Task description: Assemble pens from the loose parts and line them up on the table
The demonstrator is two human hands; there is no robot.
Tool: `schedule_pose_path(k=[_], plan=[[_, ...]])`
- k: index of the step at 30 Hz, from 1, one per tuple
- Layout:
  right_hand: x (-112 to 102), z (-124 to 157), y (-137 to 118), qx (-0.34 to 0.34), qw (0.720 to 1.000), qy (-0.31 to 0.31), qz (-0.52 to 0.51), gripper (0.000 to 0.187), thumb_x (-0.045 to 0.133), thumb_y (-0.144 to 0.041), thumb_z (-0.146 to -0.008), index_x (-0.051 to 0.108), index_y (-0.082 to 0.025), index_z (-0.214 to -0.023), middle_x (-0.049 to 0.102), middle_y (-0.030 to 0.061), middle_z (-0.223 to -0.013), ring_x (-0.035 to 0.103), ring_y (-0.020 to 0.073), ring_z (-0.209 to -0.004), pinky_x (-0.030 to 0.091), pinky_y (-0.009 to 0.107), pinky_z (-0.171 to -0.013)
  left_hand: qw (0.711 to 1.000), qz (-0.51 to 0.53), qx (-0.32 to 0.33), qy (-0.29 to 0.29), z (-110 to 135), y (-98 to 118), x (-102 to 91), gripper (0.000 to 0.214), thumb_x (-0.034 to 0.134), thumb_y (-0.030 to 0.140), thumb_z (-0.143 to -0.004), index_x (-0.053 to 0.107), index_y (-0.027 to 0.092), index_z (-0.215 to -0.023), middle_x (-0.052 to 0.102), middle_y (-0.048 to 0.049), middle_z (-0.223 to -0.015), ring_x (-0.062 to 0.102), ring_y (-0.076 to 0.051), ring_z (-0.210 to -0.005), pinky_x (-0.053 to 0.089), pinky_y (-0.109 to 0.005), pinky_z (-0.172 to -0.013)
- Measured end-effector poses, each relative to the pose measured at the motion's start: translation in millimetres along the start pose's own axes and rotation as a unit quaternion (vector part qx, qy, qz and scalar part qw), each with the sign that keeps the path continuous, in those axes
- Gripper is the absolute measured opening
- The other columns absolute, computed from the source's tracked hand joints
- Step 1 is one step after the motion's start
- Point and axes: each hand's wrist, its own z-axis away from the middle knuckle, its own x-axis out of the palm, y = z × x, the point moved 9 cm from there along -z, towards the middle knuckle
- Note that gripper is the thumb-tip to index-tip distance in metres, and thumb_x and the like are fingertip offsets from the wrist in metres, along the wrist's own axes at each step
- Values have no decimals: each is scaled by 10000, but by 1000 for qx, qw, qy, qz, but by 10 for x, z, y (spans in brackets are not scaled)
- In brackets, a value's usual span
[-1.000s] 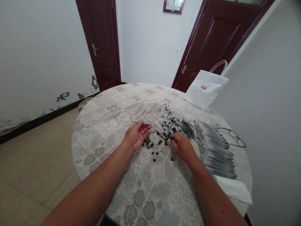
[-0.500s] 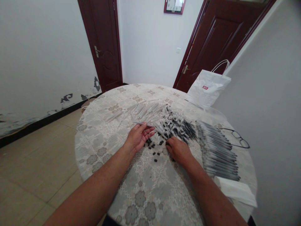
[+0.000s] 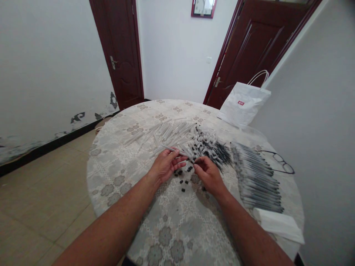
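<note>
My left hand (image 3: 166, 164) pinches a clear pen barrel (image 3: 183, 152) between thumb and forefinger, its other fingers loosely curled. The barrel slants down to the right. At its lower end are the closed fingertips of my right hand (image 3: 208, 173); whatever small piece they grip is hidden. Below and between my hands lie several small black plugs (image 3: 183, 182) on the tablecloth. Behind my left hand spreads a heap of clear pen barrels (image 3: 172, 131). Beyond my right hand is a pile of whitish caps (image 3: 203, 138) mixed with thin black refills (image 3: 223, 153).
Rows of grey-black pens (image 3: 256, 177) lie at the right, beside eyeglasses (image 3: 279, 162). A folded white paper or cloth (image 3: 279, 223) rests near the right edge. A white paper bag (image 3: 244, 103) stands at the back right of the round table (image 3: 166, 236).
My right hand has lifted slightly from among the black plugs to the barrel's end. My left hand has shifted a little to the right with the barrel.
</note>
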Motion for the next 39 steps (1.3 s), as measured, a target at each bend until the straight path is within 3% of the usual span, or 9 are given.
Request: schedule_pose_path(k=[4, 7, 14, 21, 28, 34, 39], plan=[[83, 1, 119, 66, 982, 13, -174, 251, 669, -358, -845, 607, -215, -1041, 637, -13, -736, 562, 133, -584, 445, 237, -499, 999, -11, -18, -26, 50, -40, 101, 236, 723, 225, -838, 544, 163, -978, 719, -99, -967, 738, -227, -852, 622, -344, -708], [94, -8, 145, 73, 975, 17, -210, 241, 693, -371, -836, 642, -200, -998, 673, 3, -747, 575, 122, -573, 464, 232, -504, 999, -17, -22, -36, 68, -48, 135, 219, 707, 234, -856, 545, 158, -981, 722, -110, -970, 739, -228, -860, 621, -337, -712], [93, -23, 189, 75, 956, 25, -284, 259, 728, -369, -803, 656, -207, -992, 716, 59, -996, 639, 138, -681, 495, 231, -510, 999, -13, -18, -43, 70, -40, 147, 194, 691, 226, -867, 546, 152, -972, 730, -125, -977, 744, -236, -873, 618, -323, -706], [96, -21, 205, 82, 952, 23, -294, 216, 721, -336, -812, 653, -218, -980, 703, 38, -966, 607, 123, -663, 499, 232, -524, 999, -14, -23, -41, 58, -56, 136, 213, 703, 230, -857, 540, 160, -975, 724, -118, -970, 740, -238, -876, 619, -342, -717], [121, -17, 215, 91, 950, 23, -299, 293, 747, -343, -775, 636, -229, -1020, 693, 25, -918, 595, 126, -638, 487, 243, -524, 999, -15, -24, -38, 70, -42, 149, 225, 716, 232, -846, 549, 157, -979, 722, -120, -984, 737, -226, -856, 619, -336, -706], [80, -13, 257, 90, 966, 31, -240, 270, 723, -388, -801, 683, -221, -1008, 632, -17, -698, 558, 129, -568, 476, 269, -557, 999, -14, -23, -39, 67, -47, 149, 229, 716, 232, -847, 540, 165, -976, 723, -110, -979, 735, -217, -849, 617, -330, -706], [82, -11, 274, 90, 974, 28, -207, 340, 696, -426, -818, 707, -215, -1085, 642, -9, -676, 564, 142, -569, 479, 285, -578, 999, -12, -24, -48, 73, -53, 158, 237, 722, 240, -844, 539, 165, -973, 725, -112, -975, 734, -214, -856, 616, -326, -718]])
